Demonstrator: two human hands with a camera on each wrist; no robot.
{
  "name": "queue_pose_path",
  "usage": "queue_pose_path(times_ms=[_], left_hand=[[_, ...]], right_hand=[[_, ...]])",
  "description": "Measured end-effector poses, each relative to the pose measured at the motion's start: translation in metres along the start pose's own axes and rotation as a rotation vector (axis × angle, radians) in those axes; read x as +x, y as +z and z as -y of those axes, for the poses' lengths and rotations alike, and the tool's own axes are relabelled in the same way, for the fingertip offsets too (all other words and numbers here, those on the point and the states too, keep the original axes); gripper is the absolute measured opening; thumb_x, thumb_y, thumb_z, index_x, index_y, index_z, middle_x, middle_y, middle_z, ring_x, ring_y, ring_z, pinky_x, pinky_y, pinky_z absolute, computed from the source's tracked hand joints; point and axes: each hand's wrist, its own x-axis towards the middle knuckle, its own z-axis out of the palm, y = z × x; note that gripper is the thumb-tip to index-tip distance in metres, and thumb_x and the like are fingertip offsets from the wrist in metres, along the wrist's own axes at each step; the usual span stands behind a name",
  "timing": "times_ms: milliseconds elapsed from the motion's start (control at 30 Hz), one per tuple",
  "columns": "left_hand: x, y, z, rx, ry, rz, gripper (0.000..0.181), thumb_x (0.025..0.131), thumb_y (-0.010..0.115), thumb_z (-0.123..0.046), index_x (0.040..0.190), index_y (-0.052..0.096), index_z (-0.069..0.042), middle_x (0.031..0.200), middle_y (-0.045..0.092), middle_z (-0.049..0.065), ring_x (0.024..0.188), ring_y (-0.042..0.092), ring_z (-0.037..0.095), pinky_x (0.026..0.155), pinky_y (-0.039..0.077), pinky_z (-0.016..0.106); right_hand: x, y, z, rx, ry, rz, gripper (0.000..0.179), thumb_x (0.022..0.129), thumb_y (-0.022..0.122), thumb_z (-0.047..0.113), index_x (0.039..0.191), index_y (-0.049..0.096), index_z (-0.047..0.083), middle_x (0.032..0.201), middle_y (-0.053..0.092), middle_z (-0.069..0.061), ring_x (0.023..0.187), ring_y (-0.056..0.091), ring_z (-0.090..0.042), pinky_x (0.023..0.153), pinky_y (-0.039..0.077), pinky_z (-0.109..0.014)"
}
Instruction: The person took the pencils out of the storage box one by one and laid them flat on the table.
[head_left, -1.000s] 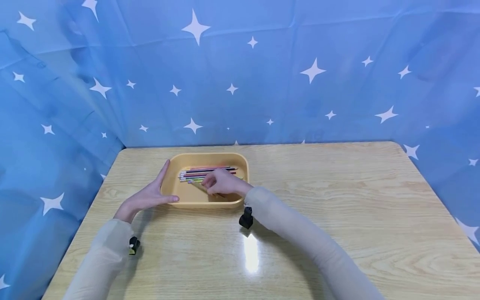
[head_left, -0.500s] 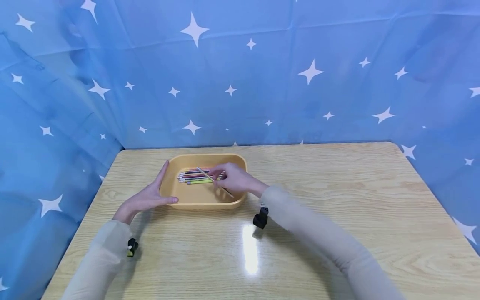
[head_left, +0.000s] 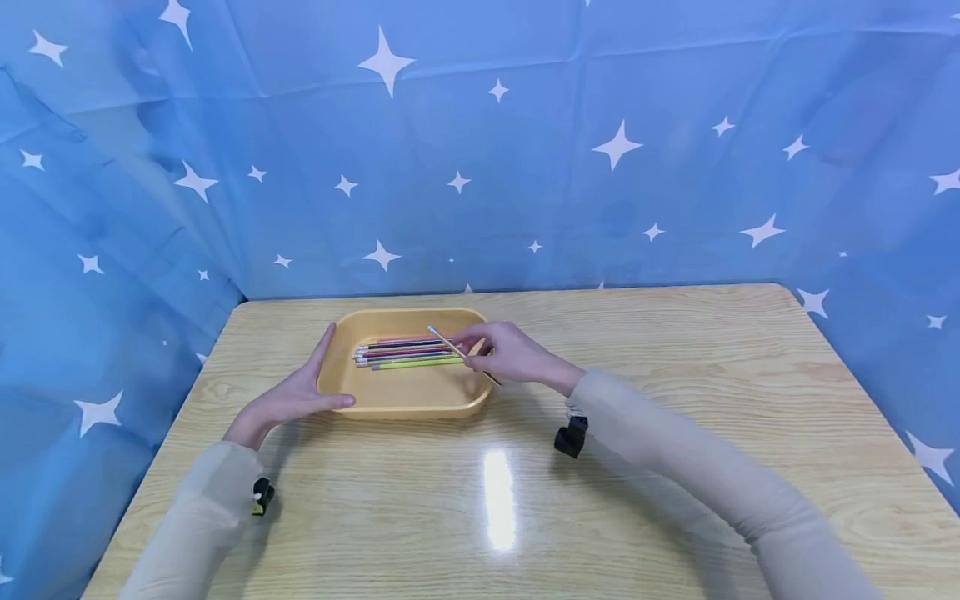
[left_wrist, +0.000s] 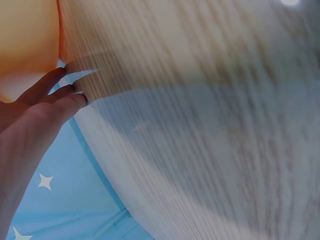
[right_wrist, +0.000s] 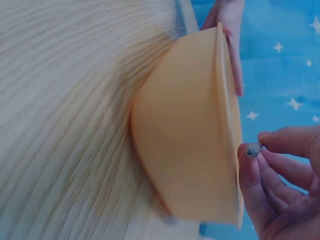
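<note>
My right hand (head_left: 517,354) pinches a slim wooden pencil (head_left: 447,341) between thumb and fingertips, over the right rim of a yellow-orange tray (head_left: 408,412). The pencil slants, its pale end toward the back left. In the right wrist view the pencil's end (right_wrist: 253,150) shows between the fingertips, beside the tray's rim. Several coloured pencils (head_left: 405,353) lie side by side inside the tray, their eraser ends to the left. My left hand (head_left: 292,398) spreads around the tray's left side, with straight thumb at the front rim and fingers along the left wall (left_wrist: 30,45).
The tray stands on a light wood-grain table (head_left: 675,358), toward its back left. Behind and beside the table hangs a blue cloth (head_left: 525,167) with white stars. A small black device sits at each wrist, the right one (head_left: 572,437) close above the tabletop.
My right hand has lifted the wooden pencil from the tray's front part and carried it right, to the right rim. The left hand stays at the tray's left side.
</note>
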Motion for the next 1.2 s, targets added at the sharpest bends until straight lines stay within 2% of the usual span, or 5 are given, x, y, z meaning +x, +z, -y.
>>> queue_pose_path(times_ms=[133,300,533,967,1200], left_hand=[[0.0,0.0,0.002,-0.001,-0.003,0.0,0.117,0.085,0.075,-0.017,0.152,-0.021,-0.021,0.158,-0.017,0.014,0.143,-0.007,0.038,0.11,0.003,0.06],[0.003,0.0,0.002,0.004,0.003,0.003,0.116,0.086,0.074,-0.017,0.152,-0.022,-0.022,0.158,-0.018,0.013,0.143,-0.008,0.038,0.11,0.003,0.06],[0.001,0.001,0.0,0.007,-0.01,0.003,0.118,0.085,0.075,-0.018,0.151,-0.022,-0.02,0.158,-0.017,0.016,0.142,-0.008,0.04,0.11,0.003,0.061],[0.0,0.001,0.001,-0.013,-0.007,-0.003,0.117,0.085,0.074,-0.015,0.151,-0.022,-0.024,0.159,-0.015,0.014,0.143,-0.005,0.039,0.11,0.004,0.06],[0.0,0.001,0.003,-0.028,0.001,0.003,0.116,0.086,0.074,-0.015,0.151,-0.022,-0.023,0.159,-0.017,0.013,0.143,-0.006,0.039,0.11,0.003,0.06]], right_hand=[[-0.012,-0.013,-0.008,-0.019,0.007,-0.018,0.033,0.091,0.063,0.001,0.124,0.062,0.0,0.102,0.065,-0.014,0.085,0.066,-0.022,0.074,0.054,-0.031],[-0.029,-0.031,-0.02,-0.029,0.006,-0.074,0.033,0.091,0.062,0.002,0.124,0.062,0.001,0.1,0.065,-0.012,0.082,0.066,-0.023,0.067,0.054,-0.034],[-0.056,-0.046,-0.042,-0.058,0.021,-0.108,0.033,0.091,0.062,0.001,0.124,0.06,-0.002,0.101,0.065,-0.013,0.083,0.065,-0.023,0.067,0.053,-0.033],[-0.11,-0.064,-0.088,-0.04,0.198,-0.261,0.032,0.093,0.06,0.003,0.125,0.059,-0.003,0.106,0.063,-0.019,0.082,0.063,-0.029,0.06,0.049,-0.031],[-0.13,-0.068,-0.104,-0.1,0.292,-0.329,0.033,0.094,0.059,0.003,0.126,0.058,-0.003,0.108,0.062,-0.019,0.09,0.062,-0.031,0.067,0.051,-0.035]])
